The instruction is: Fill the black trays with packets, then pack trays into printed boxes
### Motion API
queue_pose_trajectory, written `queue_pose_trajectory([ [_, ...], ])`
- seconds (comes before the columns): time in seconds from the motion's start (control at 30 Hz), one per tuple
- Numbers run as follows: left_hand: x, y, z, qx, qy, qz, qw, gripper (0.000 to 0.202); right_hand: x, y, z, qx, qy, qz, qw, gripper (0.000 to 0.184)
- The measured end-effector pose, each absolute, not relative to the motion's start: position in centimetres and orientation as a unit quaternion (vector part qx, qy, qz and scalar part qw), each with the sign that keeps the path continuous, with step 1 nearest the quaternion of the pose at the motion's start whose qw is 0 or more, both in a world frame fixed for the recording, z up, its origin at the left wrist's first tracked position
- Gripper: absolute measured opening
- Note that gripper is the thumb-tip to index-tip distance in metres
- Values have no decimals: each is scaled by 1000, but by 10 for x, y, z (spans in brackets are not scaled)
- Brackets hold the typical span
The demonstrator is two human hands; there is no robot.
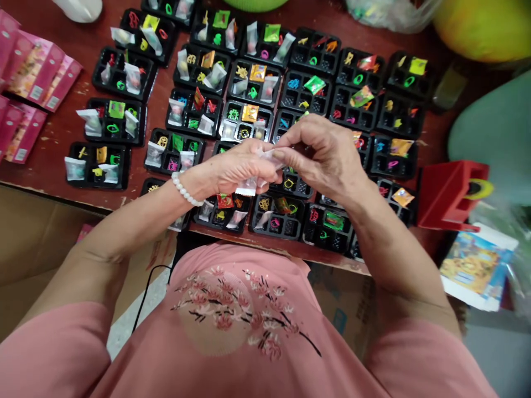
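My left hand [249, 166] is closed around small clear plastic sachets [246, 187], with one end sticking out below the fingers. With thumb and forefinger, my right hand [321, 155] pinches the end of a clear sachet [269, 156] at the left fingertips. What lies inside the held sachets is hidden. Both hands are above rows of black compartment trays [276, 228]. Many trays hold small coloured plastic pieces and a bright wrapped packet [333, 220]. Those on the left also have clear sachets, such as one in the near-left tray [75, 168].
Pink printed boxes [39, 69] lie at the left edge of the red table [41, 185]. A red tape dispenser [442, 193] stands on the right, beside a printed carton [477, 265]. A yellow rounded object [483, 27] and a plastic bag [390, 14] are at the back right.
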State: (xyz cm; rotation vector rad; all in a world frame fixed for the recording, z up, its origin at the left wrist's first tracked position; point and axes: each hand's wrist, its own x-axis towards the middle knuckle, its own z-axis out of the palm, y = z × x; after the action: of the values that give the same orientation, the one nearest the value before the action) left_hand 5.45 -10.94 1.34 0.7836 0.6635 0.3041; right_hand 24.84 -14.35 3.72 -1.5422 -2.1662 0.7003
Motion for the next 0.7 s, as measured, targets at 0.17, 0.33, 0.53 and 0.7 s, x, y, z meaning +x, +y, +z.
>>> queue_pose_trajectory([
  [0.17,55,-111,18,357,324,124,867,37,276,-165,50,-603,-688,296,276,28],
  [0.33,50,-100,11,236,351,128,897,35,302,-215,47,-535,-722,387,205,19],
  [0.53,65,-99,12,145,377,169,899,31,292,-249,9,-512,-789,320,112,16],
  [0.7,80,-107,8,137,385,186,893,30,279,-249,7,-532,-779,246,224,14],
])
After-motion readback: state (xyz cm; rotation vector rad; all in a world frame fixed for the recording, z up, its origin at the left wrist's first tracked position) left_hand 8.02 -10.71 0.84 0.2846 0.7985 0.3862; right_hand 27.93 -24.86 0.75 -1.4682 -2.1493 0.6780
